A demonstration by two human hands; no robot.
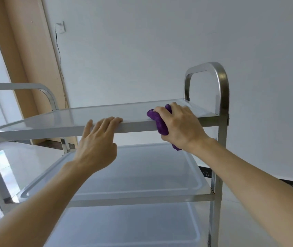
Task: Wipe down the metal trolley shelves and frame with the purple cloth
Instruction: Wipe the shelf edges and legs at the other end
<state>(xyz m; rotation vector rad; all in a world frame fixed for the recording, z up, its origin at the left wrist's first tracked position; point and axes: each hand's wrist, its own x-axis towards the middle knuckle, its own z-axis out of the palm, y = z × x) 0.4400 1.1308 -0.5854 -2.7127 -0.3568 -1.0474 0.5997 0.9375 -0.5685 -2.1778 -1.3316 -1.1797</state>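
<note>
A three-tier metal trolley fills the view; its top shelf (53,120) runs across the middle, with a middle shelf (142,175) and a bottom shelf (124,227) below. My right hand (181,127) clutches the bunched purple cloth (160,122) against the front rim of the top shelf near the right end. Part of the cloth hangs below the wrist. My left hand (97,141) rests on the same front rim, fingers curled over the edge, holding nothing else.
Curved handle loops rise at the right (220,81) and left (26,86) ends of the trolley. A white wall stands behind, with a socket and black cable (60,50) beside a wooden door frame (26,68). Pale floor tiles lie around.
</note>
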